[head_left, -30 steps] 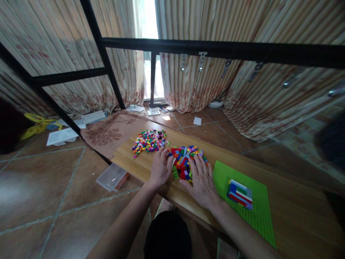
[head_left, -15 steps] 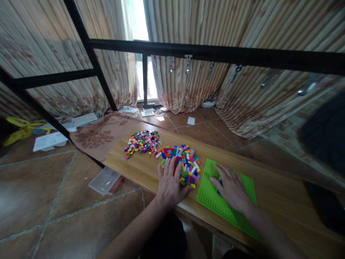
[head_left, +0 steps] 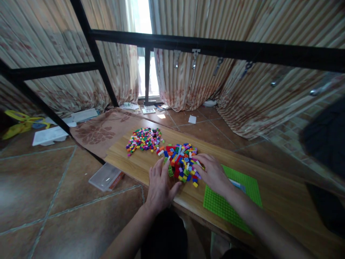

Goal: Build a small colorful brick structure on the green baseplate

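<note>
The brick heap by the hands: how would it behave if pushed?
The brick heap would probably scatter rather than slide as one, since its pieces look loose. They seem unlikely to roll, being boxy, and probably feel light, looking small beside the left hand.

Striped curtains (head_left: 199, 21) with a reddish floral print hang in folds across the background, parted at a narrow window (head_left: 144, 16) where bright daylight enters. A black metal frame (head_left: 167, 39) crosses in front, with small metal fittings (head_left: 195, 59) hanging from its long bar. Brown floor tiles (head_left: 67, 201) with pale joints reflect a soft sheen at left. A flower-patterned brown cloth (head_left: 94, 133) lies beyond the wooden table (head_left: 280, 190), and loose paper (head_left: 192, 119) rests on the floor near the curtains.
</note>
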The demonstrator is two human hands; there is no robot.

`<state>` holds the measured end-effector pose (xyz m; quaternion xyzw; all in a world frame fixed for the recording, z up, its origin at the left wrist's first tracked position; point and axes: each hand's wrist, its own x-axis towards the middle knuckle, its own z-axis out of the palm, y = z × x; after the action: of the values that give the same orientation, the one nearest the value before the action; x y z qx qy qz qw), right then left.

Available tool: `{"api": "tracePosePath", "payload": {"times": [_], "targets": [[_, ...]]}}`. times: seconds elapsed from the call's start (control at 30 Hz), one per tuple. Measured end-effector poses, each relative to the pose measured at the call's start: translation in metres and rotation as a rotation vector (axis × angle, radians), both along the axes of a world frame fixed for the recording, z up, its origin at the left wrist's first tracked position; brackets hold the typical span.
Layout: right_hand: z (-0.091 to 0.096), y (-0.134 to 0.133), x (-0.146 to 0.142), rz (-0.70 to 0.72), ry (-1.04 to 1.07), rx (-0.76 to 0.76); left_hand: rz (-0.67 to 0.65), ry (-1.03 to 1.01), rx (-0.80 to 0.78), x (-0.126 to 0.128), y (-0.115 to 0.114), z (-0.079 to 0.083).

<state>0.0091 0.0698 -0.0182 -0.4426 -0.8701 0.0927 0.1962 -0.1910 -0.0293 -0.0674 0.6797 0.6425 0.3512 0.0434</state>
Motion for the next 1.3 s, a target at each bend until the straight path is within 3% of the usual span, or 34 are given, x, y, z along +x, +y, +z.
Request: {"api": "tracePosePath", "payload": {"times": [0.1,0.2,0.43,0.7,0.77,0.87,1.0,1.1,1.2,1.3], "targets": [[0.002,0.013,-0.037,0.115,-0.062,-0.004,0.001,-0.045,0.0,-0.009,-0.005,-0.004],[0.002,0.025,-0.055,0.186,-0.205,-0.023,0.001,-0.055,-0.008,-0.011,-0.005,-0.008],[0.007,0.035,-0.066,0.22,-0.393,-0.029,0.09,0.001,-0.024,-0.002,0.003,-0.007],[0.01,0.031,-0.07,0.299,-0.389,0.057,0.131,-0.019,-0.039,0.001,0.006,-0.006],[0.009,0.03,-0.067,0.298,-0.254,0.037,0.122,-0.057,-0.038,-0.001,0.005,-0.007],[0.006,0.029,-0.06,0.183,0.12,-0.091,0.12,-0.16,-0.039,-0.005,0.004,-0.005],[0.0,0.021,-0.052,0.006,0.718,-0.484,0.128,-0.354,0.029,-0.001,0.005,0.009],[-0.001,0.002,-0.047,-0.043,1.047,-0.713,0.095,-0.669,0.018,0.013,0.012,0.026],[0.001,-0.021,-0.041,-0.058,1.223,-0.762,-0.035,-1.105,-0.142,0.032,0.019,0.046],[0.006,-0.039,-0.034,-0.091,1.257,-0.651,-0.105,-1.324,-0.22,0.049,0.024,0.062]]}}
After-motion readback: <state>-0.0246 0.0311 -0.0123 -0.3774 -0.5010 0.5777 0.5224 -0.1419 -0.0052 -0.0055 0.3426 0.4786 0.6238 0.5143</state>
